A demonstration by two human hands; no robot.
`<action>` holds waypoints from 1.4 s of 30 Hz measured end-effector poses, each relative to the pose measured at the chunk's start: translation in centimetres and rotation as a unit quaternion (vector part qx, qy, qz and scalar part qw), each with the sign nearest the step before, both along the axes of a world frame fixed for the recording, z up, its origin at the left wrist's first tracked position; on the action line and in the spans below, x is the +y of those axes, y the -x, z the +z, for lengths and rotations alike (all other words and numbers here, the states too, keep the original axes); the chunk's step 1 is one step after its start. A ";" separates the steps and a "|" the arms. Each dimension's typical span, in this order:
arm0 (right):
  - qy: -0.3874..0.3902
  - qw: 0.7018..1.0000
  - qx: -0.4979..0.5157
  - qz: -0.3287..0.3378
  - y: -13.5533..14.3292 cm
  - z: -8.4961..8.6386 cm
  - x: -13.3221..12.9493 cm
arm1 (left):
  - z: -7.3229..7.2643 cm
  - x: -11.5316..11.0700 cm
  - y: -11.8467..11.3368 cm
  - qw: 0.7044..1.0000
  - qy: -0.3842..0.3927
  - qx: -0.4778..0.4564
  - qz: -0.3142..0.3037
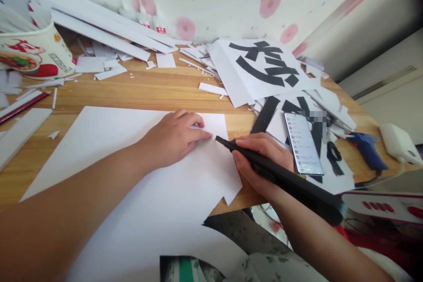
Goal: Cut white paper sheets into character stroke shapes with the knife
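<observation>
A large white sheet [109, 141] lies on the wooden table and hangs past its front edge, with a stepped cut-out on the right side. My left hand [175, 139] presses on it, holding nothing, index finger stretched toward the right and the other fingers partly bent. In my right hand [262, 161] is a thick black pen-shaped cutter [291, 185], gripped near its front. Its narrow tip points at the sheet just right of my left fingertip; whether it touches is too fine to tell.
Paper with bold black characters [264, 64] covers scraps at the back right. Nearer are a phone [303, 143], scissors [333, 152], a blue glue gun [368, 150] and a white adapter [399, 143]. A paper tub [36, 53], long white strips [105, 35] and offcuts occupy the left and back.
</observation>
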State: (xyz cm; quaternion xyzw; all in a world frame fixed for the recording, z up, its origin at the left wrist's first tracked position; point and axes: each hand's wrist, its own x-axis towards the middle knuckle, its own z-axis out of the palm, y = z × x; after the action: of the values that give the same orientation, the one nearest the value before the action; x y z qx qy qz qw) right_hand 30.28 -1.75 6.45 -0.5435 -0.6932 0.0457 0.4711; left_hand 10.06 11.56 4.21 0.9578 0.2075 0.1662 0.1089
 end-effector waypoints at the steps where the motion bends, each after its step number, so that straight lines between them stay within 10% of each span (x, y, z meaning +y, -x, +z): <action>1: 0.000 1.000 -0.002 0.002 -0.1 0.0 -0.1 | 0.0 0.0 0.0 1.000 0.005 -0.002 0.002; 42: 0.025 0.998 -0.038 0.041 -2.3 0.1 -1.4 | -0.2 0.5 0.2 0.999 0.038 0.023 0.006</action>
State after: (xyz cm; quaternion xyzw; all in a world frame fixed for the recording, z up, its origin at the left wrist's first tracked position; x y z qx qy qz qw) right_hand 32.58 -3.15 6.52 -0.5272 -0.7311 0.0618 0.4286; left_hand 9.91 12.06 4.02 0.9553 0.2218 0.1365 0.1397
